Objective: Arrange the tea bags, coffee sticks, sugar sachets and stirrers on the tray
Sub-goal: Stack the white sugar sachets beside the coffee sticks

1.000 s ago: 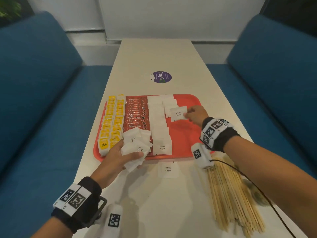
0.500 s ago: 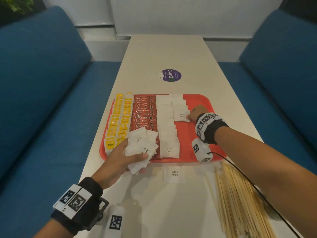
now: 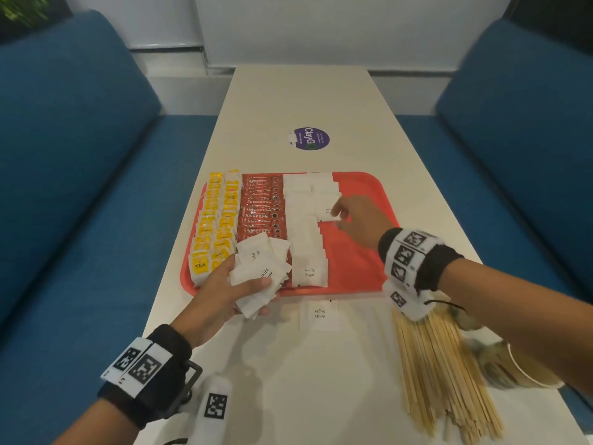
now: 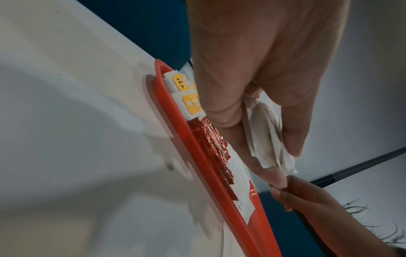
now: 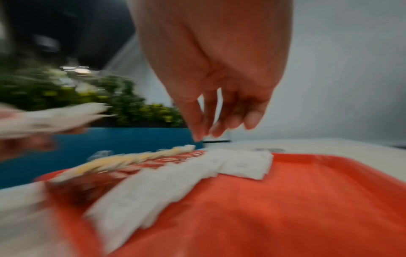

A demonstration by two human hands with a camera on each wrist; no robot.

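Note:
A red tray (image 3: 359, 271) holds yellow tea bags (image 3: 215, 226) at its left, red coffee sticks (image 3: 261, 207) beside them, then two columns of white sugar sachets (image 3: 305, 232). My left hand (image 3: 231, 284) grips a fanned bunch of sugar sachets (image 3: 260, 268) over the tray's near edge; the left wrist view shows the bunch (image 4: 265, 139) pinched under the thumb. My right hand (image 3: 359, 220) hovers just above the last sachet (image 3: 325, 213) of the shorter column, its fingers (image 5: 219, 121) loose and holding nothing. Wooden stirrers (image 3: 442, 374) lie in a pile on the table at the right.
One loose sugar sachet (image 3: 321, 314) lies on the table just in front of the tray. A blurred brownish cup-like thing (image 3: 519, 370) sits right of the stirrers. A purple sticker (image 3: 311, 138) marks the far table. Blue benches flank both sides. The tray's right part is bare.
My right hand carried a sugar sachet to the shorter column, laid it down and let it go. The left hand kept its bunch in place.

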